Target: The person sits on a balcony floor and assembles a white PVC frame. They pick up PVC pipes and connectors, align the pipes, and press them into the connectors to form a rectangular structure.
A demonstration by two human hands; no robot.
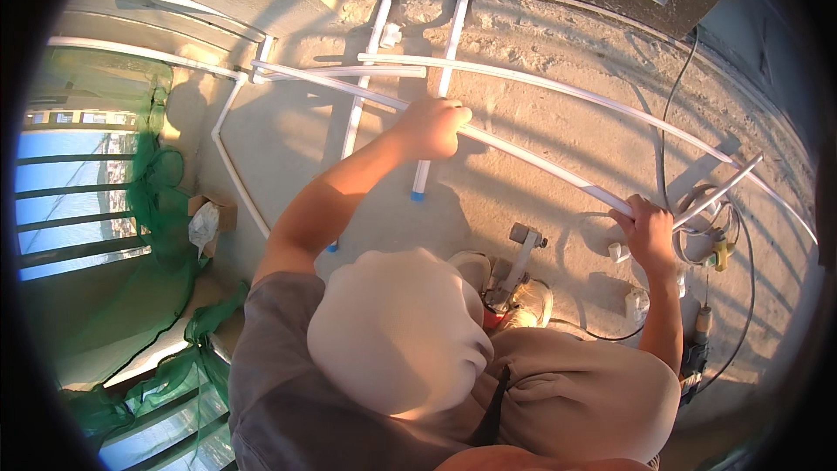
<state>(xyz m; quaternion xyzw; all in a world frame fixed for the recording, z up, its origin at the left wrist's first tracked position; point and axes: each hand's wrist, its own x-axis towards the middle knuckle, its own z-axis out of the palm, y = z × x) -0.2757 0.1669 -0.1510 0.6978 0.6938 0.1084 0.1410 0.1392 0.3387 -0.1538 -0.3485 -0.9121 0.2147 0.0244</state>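
A long white plastic pipe [532, 161] runs slantwise across the floor in front of me, gripped in both fists. My left hand [434, 128] wraps it near its middle. My right hand [649, 231] closes round its right end; whether a fitting sits inside that fist is hidden. A short white pipe [719, 192] slants up from just beside my right hand; I cannot tell if the two pipes are joined. The far left end of the long pipe reaches a white pipe fitting [262, 48] by the wall. Another long thin white pipe [558, 94] lies beyond it.
Two white pipes [453, 39] [381, 22] stretch from the far wall, with blue ends. A metal tool on a stand [514, 275] is between my shoes. Rightward lie a black cable [751, 296], a drill-like tool [700, 331] and white fittings [618, 252]. Green netting [157, 174] hangs left.
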